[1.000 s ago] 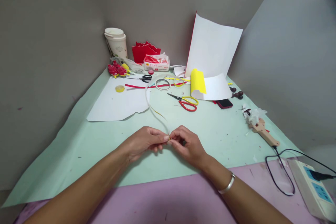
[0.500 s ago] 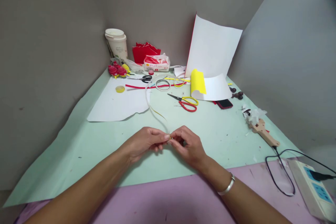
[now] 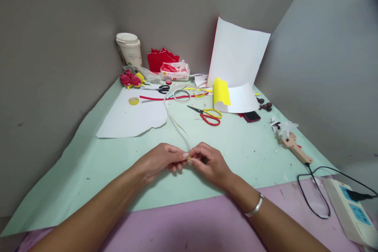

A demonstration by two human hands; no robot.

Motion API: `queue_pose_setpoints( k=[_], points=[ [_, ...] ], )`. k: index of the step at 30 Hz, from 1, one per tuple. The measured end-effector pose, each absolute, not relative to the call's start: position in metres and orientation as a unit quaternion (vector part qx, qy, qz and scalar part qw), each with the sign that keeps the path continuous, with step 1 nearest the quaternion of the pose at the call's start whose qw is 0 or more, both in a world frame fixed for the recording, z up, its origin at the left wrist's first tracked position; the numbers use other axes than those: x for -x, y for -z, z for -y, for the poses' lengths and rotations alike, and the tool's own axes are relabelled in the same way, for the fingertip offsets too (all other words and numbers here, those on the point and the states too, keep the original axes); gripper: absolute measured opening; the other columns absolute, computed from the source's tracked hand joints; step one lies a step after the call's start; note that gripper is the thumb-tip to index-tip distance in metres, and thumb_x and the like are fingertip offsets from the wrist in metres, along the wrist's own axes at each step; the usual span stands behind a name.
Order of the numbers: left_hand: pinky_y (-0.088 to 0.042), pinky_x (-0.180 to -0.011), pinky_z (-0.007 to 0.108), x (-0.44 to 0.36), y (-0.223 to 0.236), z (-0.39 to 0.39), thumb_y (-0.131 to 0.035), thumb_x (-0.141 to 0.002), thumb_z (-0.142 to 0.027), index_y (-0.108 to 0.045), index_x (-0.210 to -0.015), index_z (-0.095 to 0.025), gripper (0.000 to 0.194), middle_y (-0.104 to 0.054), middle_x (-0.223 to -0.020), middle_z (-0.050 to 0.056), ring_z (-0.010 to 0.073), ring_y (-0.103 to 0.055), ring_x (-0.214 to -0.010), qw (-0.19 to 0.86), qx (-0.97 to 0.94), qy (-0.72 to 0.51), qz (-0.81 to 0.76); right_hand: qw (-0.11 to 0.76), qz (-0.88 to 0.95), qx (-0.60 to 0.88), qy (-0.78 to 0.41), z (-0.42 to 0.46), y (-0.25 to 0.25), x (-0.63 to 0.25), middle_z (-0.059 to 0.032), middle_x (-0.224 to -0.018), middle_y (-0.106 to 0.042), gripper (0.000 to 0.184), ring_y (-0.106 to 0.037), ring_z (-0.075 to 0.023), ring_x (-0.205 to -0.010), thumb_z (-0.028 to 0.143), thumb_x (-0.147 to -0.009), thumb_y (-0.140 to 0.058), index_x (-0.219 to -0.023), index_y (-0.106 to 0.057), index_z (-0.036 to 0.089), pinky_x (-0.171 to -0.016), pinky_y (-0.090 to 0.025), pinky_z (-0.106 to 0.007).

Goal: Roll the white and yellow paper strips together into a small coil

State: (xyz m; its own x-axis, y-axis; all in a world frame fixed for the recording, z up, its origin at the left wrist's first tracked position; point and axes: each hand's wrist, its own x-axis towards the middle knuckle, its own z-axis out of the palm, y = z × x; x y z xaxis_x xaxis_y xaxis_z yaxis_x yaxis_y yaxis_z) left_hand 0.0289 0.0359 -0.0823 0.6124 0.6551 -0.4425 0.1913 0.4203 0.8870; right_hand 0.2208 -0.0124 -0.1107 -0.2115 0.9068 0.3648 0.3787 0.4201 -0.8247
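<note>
My left hand point(image 3: 163, 159) and my right hand point(image 3: 211, 163) meet above the green sheet, fingertips almost touching. Both are closed, pinching one end of a narrow paper strip point(image 3: 177, 123), pale on one face and yellow on the other. A tiny yellow bit of the strip shows between the fingertips; its exact shape is hidden. From there the strip curves away toward the back of the table, near a white tape roll point(image 3: 174, 96). Scissors with one red and one yellow handle point(image 3: 211, 116) lie beyond my right hand.
White paper point(image 3: 132, 116) lies at left with a yellow tape roll point(image 3: 134, 101). Behind are a red strip point(image 3: 152, 98), black scissors point(image 3: 162, 89), a tissue pack point(image 3: 175, 71) and a lidded cup point(image 3: 131, 51). At right are corrugated yellow paper point(image 3: 221, 91), a phone point(image 3: 251, 116), a glue gun point(image 3: 295, 149) and a power strip point(image 3: 347, 208).
The hands stay pinched together on the strip, with only small finger movement. The whole view has shifted slightly, so things sit a little further left.
</note>
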Motion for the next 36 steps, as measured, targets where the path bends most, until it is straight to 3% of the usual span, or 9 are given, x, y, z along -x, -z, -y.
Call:
queue_pose_setpoints(
  k=[4,13,29,36],
  points=[
    [-0.035,-0.053,0.020,-0.0304,0.0818,-0.0353,-0.072,-0.076,-0.041,-0.072,-0.074,-0.012,0.029,-0.059,-0.060,0.000,0.0085,-0.049,-0.057,0.740,-0.501,-0.169,-0.417,0.448,0.710,0.453,-0.300,0.0123,0.1115,-0.2197,-0.0009,-0.077,-0.059,0.006,-0.055,-0.0097,-0.062,0.020,-0.083,-0.065,-0.089,-0.066,0.019,-0.055,-0.045,-0.021],
    [-0.038,-0.058,0.021,-0.0363,0.0837,-0.0317,-0.073,-0.074,-0.043,-0.071,-0.075,-0.012,0.031,-0.058,-0.062,0.000,0.0085,-0.049,-0.058,0.743,-0.467,-0.206,-0.433,0.476,0.731,0.459,-0.171,0.0152,0.1121,-0.2149,-0.0014,-0.075,-0.058,0.004,-0.053,-0.0110,-0.063,0.016,-0.084,-0.064,-0.086,-0.065,0.019,-0.058,-0.046,-0.022],
    [-0.036,-0.055,0.022,-0.0325,0.0797,-0.0344,-0.074,-0.072,-0.040,-0.073,-0.072,-0.013,0.027,-0.059,-0.059,0.000,0.0091,-0.049,-0.057,0.744,-0.489,-0.178,-0.419,0.446,0.716,0.452,-0.292,0.0134,0.1090,-0.2193,-0.0006,-0.077,-0.058,0.006,-0.055,-0.0099,-0.062,0.022,-0.085,-0.063,-0.090,-0.066,0.020,-0.056,-0.047,-0.021],
    [-0.037,-0.056,0.022,-0.0369,0.0806,-0.0304,-0.076,-0.070,-0.042,-0.072,-0.074,-0.012,0.030,-0.058,-0.062,0.000,0.0089,-0.048,-0.057,0.743,-0.459,-0.214,-0.438,0.475,0.722,0.473,-0.171,0.0152,0.1146,-0.2154,-0.0020,-0.076,-0.061,0.005,-0.054,-0.0119,-0.062,0.022,-0.085,-0.064,-0.089,-0.066,0.021,-0.057,-0.048,-0.024]
  ],
)
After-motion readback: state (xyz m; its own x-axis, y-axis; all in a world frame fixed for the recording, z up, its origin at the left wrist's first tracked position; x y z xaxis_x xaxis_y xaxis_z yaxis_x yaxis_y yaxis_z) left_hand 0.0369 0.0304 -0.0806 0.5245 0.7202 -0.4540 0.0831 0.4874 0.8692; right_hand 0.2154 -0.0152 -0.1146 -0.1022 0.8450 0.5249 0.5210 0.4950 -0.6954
